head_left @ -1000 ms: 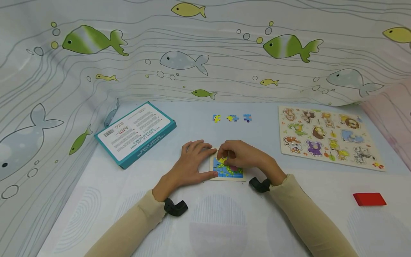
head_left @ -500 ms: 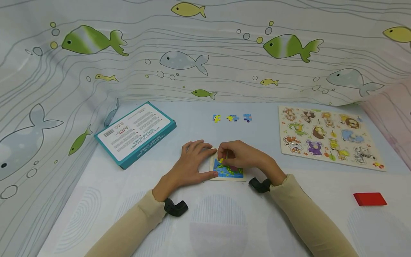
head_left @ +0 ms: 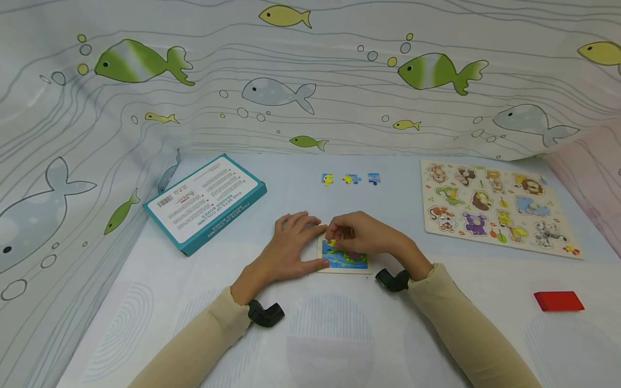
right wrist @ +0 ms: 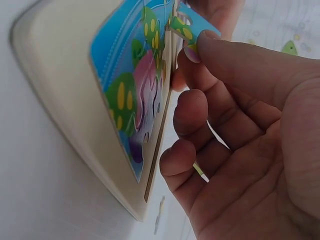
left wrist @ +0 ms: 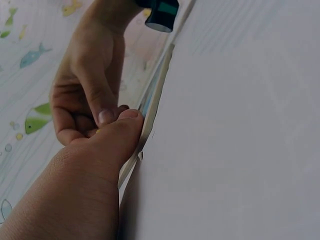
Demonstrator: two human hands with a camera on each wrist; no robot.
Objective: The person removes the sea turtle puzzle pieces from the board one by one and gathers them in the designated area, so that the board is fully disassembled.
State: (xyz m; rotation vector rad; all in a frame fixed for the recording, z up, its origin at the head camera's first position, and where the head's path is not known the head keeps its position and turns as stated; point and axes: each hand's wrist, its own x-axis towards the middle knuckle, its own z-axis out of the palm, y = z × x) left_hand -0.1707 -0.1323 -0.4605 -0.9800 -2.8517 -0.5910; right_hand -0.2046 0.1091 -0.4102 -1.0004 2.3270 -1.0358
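Clock positions, taken about the puzzle tray with twelve pointing away from the person. The puzzle tray is lying flat on the table between the two hands. The left hand is bracing its nine o'clock edge, thumb and fingers spread and touching the rim. The right hand is pinching a green-and-yellow puzzle piece between thumb and forefinger, above the tray's eleven o'clock corner. The hands are working near each other, on opposite sides.

Handling (judged): the puzzle piece is appearing thin, light and stiff, with a smooth printed face that may be slipping slightly under a fingertip; its knobs are probably the weakest parts, so opposite cut edges are offering the best hold. The tray is seeming rigid but light enough to slide, its pale rim giving the firmest grip.

Three loose pieces are lying at twelve, an animal board between two and three, a red block between three and four. At ten, a teal-edged box is showing inverted lettering, "FIVE SETS OF COLUMN BEADED BOXES", on face and side; a barcode and unreadably fine print are accompanying it.
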